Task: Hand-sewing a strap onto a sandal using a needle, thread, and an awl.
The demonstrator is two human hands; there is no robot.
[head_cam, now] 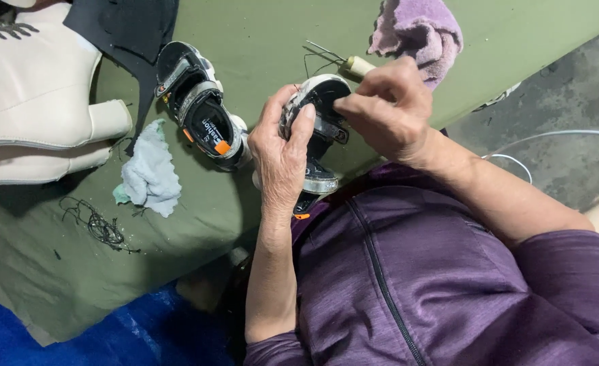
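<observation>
My left hand (pixel 282 152) grips a small black and grey sandal (pixel 321 129) by its side, holding it upright over the table's near edge. My right hand (pixel 389 108) is closed around a wooden-handled awl (pixel 356 65) whose metal tip and dark thread stick out to the upper left, and its fingertips press on the sandal's heel end. A matching sandal (pixel 201 108) with an orange tab lies on the green table cover (pixel 259 41) just left of my left hand.
A pale blue rag (pixel 152 173) and a tangle of black thread (pixel 99 227) lie at the left. A cream moulded form (pixel 35 95) and black sheet (pixel 127 27) sit at the far left. A purple cloth (pixel 418 30) rests at the back. Blue floor lies below.
</observation>
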